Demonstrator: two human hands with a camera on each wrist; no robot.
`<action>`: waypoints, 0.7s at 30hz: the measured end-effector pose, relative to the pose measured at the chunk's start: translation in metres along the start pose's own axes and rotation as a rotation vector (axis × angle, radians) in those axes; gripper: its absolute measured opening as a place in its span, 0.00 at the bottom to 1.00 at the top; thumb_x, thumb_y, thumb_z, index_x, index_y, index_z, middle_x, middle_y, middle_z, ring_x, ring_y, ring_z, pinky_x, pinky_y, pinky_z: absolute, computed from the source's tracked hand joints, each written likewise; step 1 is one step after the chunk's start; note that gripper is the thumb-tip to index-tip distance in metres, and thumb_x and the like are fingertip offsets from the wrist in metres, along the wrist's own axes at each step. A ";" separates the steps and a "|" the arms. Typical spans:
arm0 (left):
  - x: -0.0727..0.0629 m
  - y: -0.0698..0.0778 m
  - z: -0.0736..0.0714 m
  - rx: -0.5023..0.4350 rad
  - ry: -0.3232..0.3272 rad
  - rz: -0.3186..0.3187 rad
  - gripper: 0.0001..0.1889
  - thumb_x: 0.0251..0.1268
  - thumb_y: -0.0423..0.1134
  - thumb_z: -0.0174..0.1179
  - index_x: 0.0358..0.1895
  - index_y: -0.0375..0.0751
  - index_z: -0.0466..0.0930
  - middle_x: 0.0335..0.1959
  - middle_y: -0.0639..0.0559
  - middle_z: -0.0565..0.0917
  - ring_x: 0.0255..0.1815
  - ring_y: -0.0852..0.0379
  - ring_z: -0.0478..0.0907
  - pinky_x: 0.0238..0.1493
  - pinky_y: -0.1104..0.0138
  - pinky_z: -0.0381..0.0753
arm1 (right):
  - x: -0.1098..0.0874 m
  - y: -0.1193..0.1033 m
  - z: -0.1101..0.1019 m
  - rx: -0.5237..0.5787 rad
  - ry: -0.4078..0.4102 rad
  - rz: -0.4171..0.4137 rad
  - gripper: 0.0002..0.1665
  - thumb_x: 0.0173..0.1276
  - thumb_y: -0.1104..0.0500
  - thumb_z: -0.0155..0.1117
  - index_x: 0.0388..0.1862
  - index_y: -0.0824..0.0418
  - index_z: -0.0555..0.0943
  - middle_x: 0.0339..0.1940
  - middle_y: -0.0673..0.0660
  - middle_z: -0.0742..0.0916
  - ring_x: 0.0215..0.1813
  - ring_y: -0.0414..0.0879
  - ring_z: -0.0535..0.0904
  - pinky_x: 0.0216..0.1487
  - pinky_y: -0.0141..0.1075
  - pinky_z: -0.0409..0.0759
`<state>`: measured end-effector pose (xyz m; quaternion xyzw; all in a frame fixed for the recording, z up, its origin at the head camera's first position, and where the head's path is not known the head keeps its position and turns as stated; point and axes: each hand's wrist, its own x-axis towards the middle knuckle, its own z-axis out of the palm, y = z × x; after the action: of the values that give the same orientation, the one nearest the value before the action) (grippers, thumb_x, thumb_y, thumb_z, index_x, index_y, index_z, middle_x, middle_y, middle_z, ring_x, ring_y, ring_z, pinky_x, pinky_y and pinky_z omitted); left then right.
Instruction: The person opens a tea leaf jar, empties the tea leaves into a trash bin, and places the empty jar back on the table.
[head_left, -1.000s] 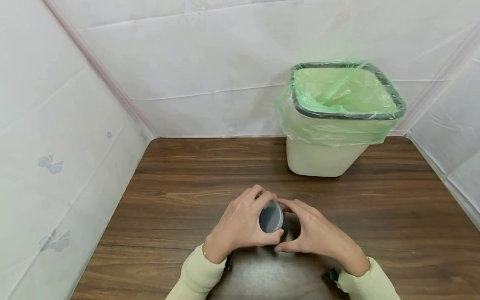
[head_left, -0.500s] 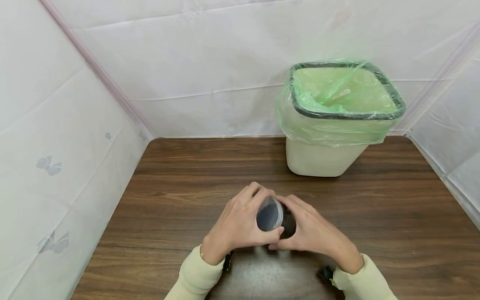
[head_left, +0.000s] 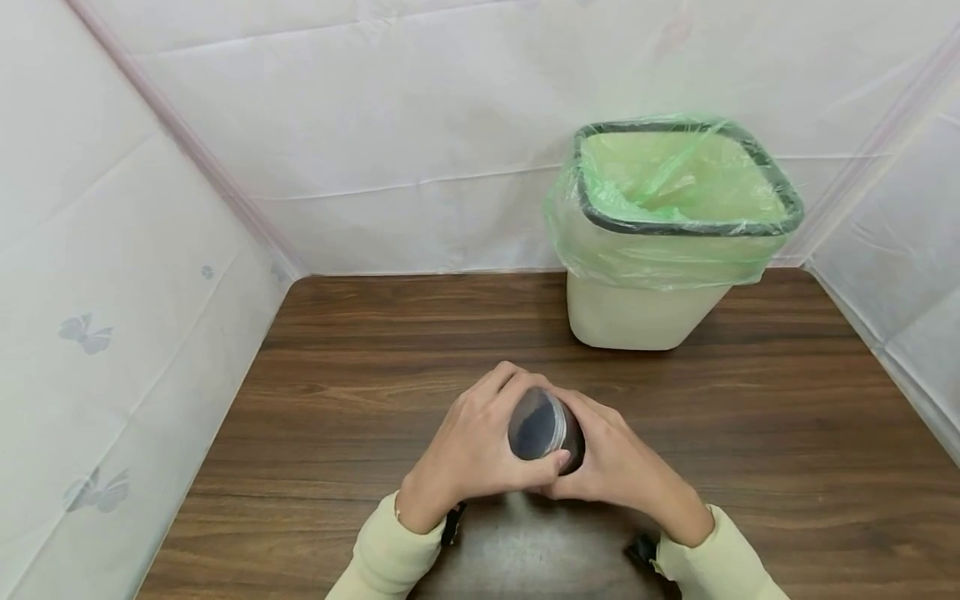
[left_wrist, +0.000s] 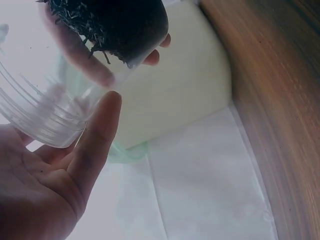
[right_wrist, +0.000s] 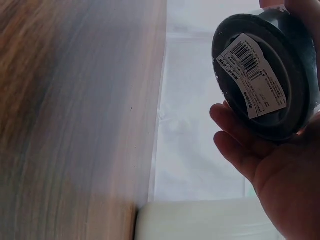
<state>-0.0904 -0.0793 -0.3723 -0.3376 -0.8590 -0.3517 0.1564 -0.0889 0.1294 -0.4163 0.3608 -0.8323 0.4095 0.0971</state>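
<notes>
Held tilted above the surface [head_left: 360, 408] near the bin [head_left: 626, 312], the jar [head_left: 542, 429] is gripped by the left hand [head_left: 483, 442] at its clear ridged end [left_wrist: 42, 112] and the right hand [head_left: 618, 458] around its dark base [right_wrist: 295, 75] (label [right_wrist: 254, 75] showing), presumably because 2 grips steady it better.

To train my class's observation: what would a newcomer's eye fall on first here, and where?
Probably the cream plastic bin with a translucent green liner, right of centre at the back of the brown wood-grain table. Next, perhaps the clear, round plastic jar of dark shreds, held between left hand and right hand at front centre. Its base bears a white barcode label.
</notes>
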 end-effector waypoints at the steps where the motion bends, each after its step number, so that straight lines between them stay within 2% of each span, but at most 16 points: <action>1: 0.000 0.000 0.000 -0.007 0.001 -0.002 0.31 0.47 0.62 0.70 0.53 0.51 0.79 0.47 0.59 0.78 0.42 0.63 0.78 0.44 0.68 0.80 | 0.000 0.000 -0.001 -0.001 0.007 -0.002 0.56 0.41 0.54 0.83 0.72 0.58 0.70 0.59 0.49 0.81 0.51 0.43 0.81 0.47 0.42 0.83; 4: 0.001 0.001 -0.002 -0.029 0.003 -0.011 0.33 0.48 0.62 0.70 0.57 0.50 0.80 0.50 0.60 0.78 0.44 0.63 0.79 0.46 0.68 0.80 | 0.001 0.000 -0.002 0.005 0.013 0.004 0.56 0.41 0.54 0.83 0.72 0.57 0.70 0.59 0.49 0.81 0.51 0.43 0.81 0.48 0.42 0.83; 7: 0.001 0.002 -0.002 -0.045 0.023 0.015 0.34 0.51 0.62 0.70 0.60 0.49 0.79 0.52 0.58 0.78 0.49 0.62 0.79 0.50 0.67 0.79 | 0.001 -0.001 -0.004 0.008 0.022 0.008 0.55 0.41 0.55 0.83 0.71 0.56 0.70 0.58 0.48 0.81 0.51 0.43 0.80 0.47 0.42 0.83; 11: 0.003 0.003 -0.003 -0.081 0.085 0.150 0.32 0.55 0.58 0.70 0.60 0.45 0.80 0.55 0.53 0.79 0.56 0.58 0.77 0.57 0.64 0.78 | 0.001 -0.003 -0.006 0.047 0.021 0.005 0.53 0.42 0.57 0.83 0.70 0.55 0.71 0.55 0.49 0.82 0.49 0.43 0.81 0.46 0.41 0.83; 15: 0.006 0.006 -0.003 -0.136 0.138 0.299 0.27 0.62 0.55 0.66 0.59 0.41 0.82 0.57 0.47 0.79 0.57 0.53 0.77 0.58 0.62 0.78 | 0.000 -0.006 -0.008 0.153 -0.007 0.024 0.48 0.43 0.58 0.82 0.67 0.50 0.73 0.51 0.47 0.83 0.45 0.42 0.81 0.43 0.38 0.83; 18: 0.008 0.009 -0.002 -0.181 0.162 0.362 0.26 0.65 0.55 0.64 0.58 0.40 0.82 0.57 0.45 0.79 0.56 0.51 0.77 0.56 0.62 0.78 | -0.001 -0.006 -0.010 0.244 -0.029 0.036 0.46 0.44 0.58 0.82 0.65 0.48 0.74 0.49 0.47 0.83 0.43 0.42 0.81 0.41 0.38 0.83; 21: 0.010 0.012 -0.001 -0.225 0.181 0.399 0.26 0.66 0.55 0.62 0.57 0.38 0.81 0.57 0.43 0.79 0.55 0.50 0.78 0.56 0.62 0.78 | -0.002 -0.004 -0.010 0.323 -0.048 0.020 0.45 0.45 0.60 0.79 0.65 0.49 0.74 0.49 0.49 0.84 0.43 0.44 0.82 0.42 0.39 0.83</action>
<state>-0.0895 -0.0689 -0.3607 -0.4831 -0.7131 -0.4361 0.2605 -0.0861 0.1360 -0.4079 0.3731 -0.7612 0.5303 0.0140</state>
